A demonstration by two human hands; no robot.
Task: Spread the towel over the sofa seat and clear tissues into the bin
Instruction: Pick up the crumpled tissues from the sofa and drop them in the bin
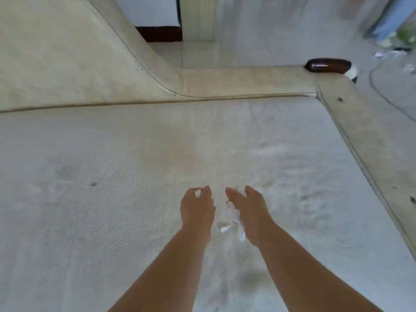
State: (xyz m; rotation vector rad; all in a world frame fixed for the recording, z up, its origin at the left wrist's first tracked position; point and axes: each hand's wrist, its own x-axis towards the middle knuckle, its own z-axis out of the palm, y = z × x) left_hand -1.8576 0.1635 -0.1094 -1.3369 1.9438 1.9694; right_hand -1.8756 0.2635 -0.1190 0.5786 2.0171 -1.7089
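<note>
Both hands grasp white tissue above the sofa seat.

Lower centre: the left hand pinches a small tissue scrap; the right hand curls round a crumpled tissue wad. The sofa seat is pale, dimple-woven fabric, flat and open on both sides. Piped seams edge the curved backrest and the armrest, which carries a glossy dark wooden cap.

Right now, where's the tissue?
Head view, low centre: the tissue is bunched in the right hand, with a smaller scrap pinched in the left hand, both over the sofa seat.
</note>
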